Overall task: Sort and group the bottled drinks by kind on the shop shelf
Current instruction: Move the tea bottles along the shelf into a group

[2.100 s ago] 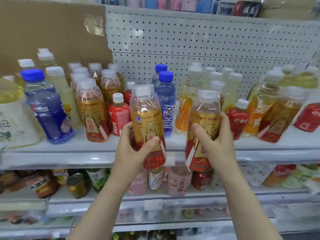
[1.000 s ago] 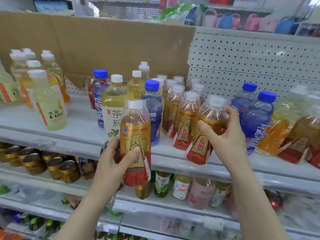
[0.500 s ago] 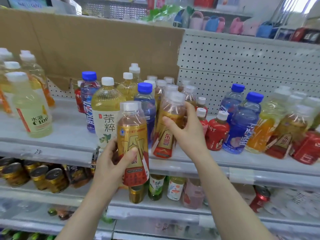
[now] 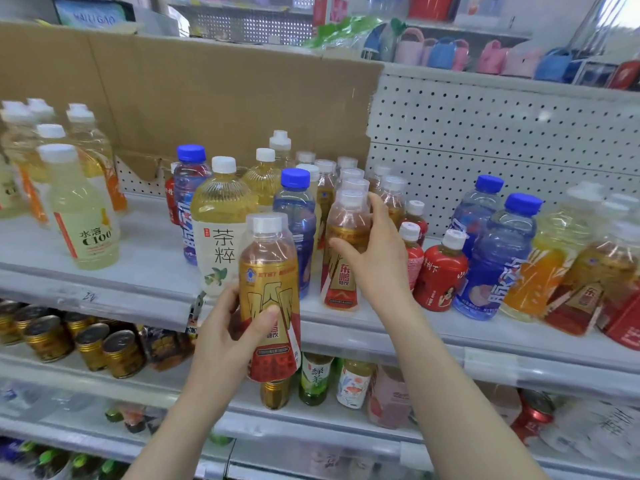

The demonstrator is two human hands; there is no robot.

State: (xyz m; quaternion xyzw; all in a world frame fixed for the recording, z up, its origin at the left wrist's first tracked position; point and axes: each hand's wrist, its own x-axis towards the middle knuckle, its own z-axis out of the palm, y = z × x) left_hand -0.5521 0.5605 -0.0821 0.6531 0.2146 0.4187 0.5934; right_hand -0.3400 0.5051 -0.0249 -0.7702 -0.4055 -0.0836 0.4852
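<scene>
My left hand (image 4: 227, 336) grips a gold-and-red energy drink bottle (image 4: 269, 292) in front of the shelf edge (image 4: 104, 299), off the shelf. My right hand (image 4: 375, 258) holds a second bottle of the same kind (image 4: 343, 261), which stands at the front of a row of matching bottles (image 4: 349, 178). To the left of that row stand blue-capped bottles (image 4: 296, 216) and a yellow tea bottle (image 4: 220, 230). Small red bottles (image 4: 440, 275) sit just right of my right hand.
Pale C100 bottles (image 4: 81, 216) stand at the shelf's left. More blue bottles (image 4: 498, 258) and tilted orange and gold bottles (image 4: 554, 268) crowd the right. Cardboard (image 4: 207, 98) and pegboard (image 4: 502, 133) back the shelf. Cans (image 4: 90, 344) fill the lower shelf.
My right hand has carried its bottle from the right side leftward and stood it at the front of the matching row. My left hand still holds its bottle before the shelf.
</scene>
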